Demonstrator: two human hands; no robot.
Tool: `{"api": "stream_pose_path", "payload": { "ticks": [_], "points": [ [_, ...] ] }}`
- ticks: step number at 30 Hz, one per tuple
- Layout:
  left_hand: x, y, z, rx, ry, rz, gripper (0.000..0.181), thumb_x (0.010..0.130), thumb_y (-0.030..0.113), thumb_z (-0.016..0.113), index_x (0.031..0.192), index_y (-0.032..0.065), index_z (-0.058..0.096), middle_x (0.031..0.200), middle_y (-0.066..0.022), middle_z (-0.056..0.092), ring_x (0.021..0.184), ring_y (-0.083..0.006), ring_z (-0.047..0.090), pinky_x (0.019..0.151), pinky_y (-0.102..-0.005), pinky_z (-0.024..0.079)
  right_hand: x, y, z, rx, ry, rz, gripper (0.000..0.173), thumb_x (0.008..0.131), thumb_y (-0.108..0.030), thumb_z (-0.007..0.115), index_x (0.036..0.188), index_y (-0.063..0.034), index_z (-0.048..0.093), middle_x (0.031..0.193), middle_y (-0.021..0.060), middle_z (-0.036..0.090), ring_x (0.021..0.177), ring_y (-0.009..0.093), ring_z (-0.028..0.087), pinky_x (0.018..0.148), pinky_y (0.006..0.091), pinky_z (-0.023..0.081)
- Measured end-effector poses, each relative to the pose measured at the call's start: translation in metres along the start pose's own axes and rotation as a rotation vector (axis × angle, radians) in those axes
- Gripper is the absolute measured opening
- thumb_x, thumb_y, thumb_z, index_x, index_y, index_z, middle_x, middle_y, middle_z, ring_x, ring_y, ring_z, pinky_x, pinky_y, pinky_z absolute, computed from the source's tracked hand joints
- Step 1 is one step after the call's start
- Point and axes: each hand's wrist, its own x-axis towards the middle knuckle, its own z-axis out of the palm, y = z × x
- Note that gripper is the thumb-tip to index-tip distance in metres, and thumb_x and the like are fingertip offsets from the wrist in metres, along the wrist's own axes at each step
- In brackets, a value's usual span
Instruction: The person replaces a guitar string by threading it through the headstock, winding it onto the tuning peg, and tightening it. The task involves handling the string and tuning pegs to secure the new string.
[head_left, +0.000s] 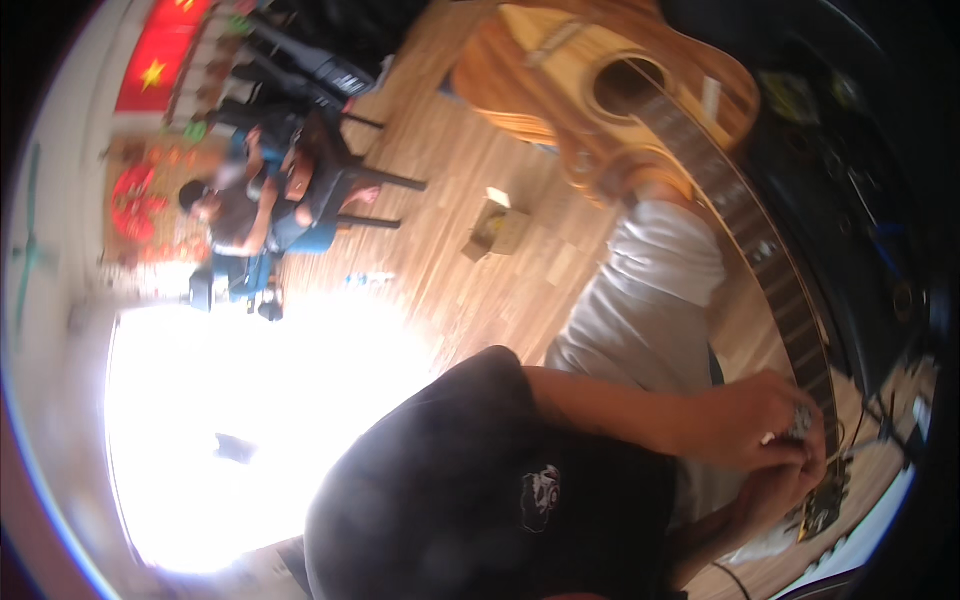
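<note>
My left hand (765, 424), with a silvery ring-like piece on a finger, is bent close beside a guitar's neck (761, 217). My right hand (780, 484) meets it from below, and their fingers come together near the headstock (825, 506). Blur and overlap hide whether anything small is between the fingers. The neck runs up to the acoustic guitar's pale wooden top (574, 67), where the soundhole (630, 84) shows. My leg in light cloth (645, 285) extends alongside the neck. A thin pale line passes right of my hands.
A dark surface with tools (862, 187) borders the neck on the right. An opened cardboard box (499, 229) rests on the wooden floor (450, 292). Farther off, a person (244, 210) sits holding something brown, beside dark chair legs (390, 178). Bright window light floods the lower left.
</note>
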Motion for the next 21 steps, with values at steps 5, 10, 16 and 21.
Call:
{"api": "stream_pose_path", "payload": {
  "ticks": [5,10,16,21],
  "points": [
    [-0.004,0.006,-0.017,0.259,-0.169,0.212,0.013,0.078,0.012,0.071,0.089,0.0051,0.07,0.11,-0.0081,0.069,0.107,-0.0292,0.062,0.084,-0.0401,0.056,-0.007,-0.007,-0.004,-0.295,0.055,-0.15,0.04,0.097,-0.018,0.063,0.126,0.0102,0.062,0.119,0.0176,0.069,0.101,0.023,0.067,0.087,0.0338,0.052],
    [0.0,0.016,-0.029,0.47,-0.337,0.311,0.013,0.078,0.015,0.071,0.088,0.0062,0.072,0.104,-0.0063,0.067,0.103,-0.0279,0.061,0.086,-0.0384,0.055,-0.006,-0.018,-0.005,-0.474,-0.007,-0.194,0.044,0.096,-0.017,0.067,0.131,0.0084,0.06,0.122,0.0169,0.068,0.098,0.022,0.067,0.079,0.0323,0.052],
    [0.0,0.003,-0.032,0.534,-0.534,0.324,0.021,0.085,0.02,0.069,0.101,0.0058,0.07,0.108,-0.0093,0.068,0.103,-0.0312,0.065,0.091,-0.0418,0.053,-0.007,-0.029,0.0,-0.572,-0.142,-0.153,0.05,0.095,-0.016,0.071,0.138,0.0061,0.058,0.126,0.0161,0.067,0.093,0.02,0.066,0.07,0.0306,0.052],
    [-0.006,-0.039,-0.014,0.254,-0.374,-0.171,0.035,0.096,0.025,0.062,0.123,0.0028,0.065,0.118,-0.0162,0.066,0.111,-0.0337,0.065,0.097,-0.0451,0.051,0.001,-0.04,0.015,-0.559,-0.313,-0.058,0.056,0.094,-0.015,0.075,0.143,0.0043,0.057,0.129,0.0154,0.067,0.09,0.019,0.066,0.062,0.0292,0.052]
  ]
}}
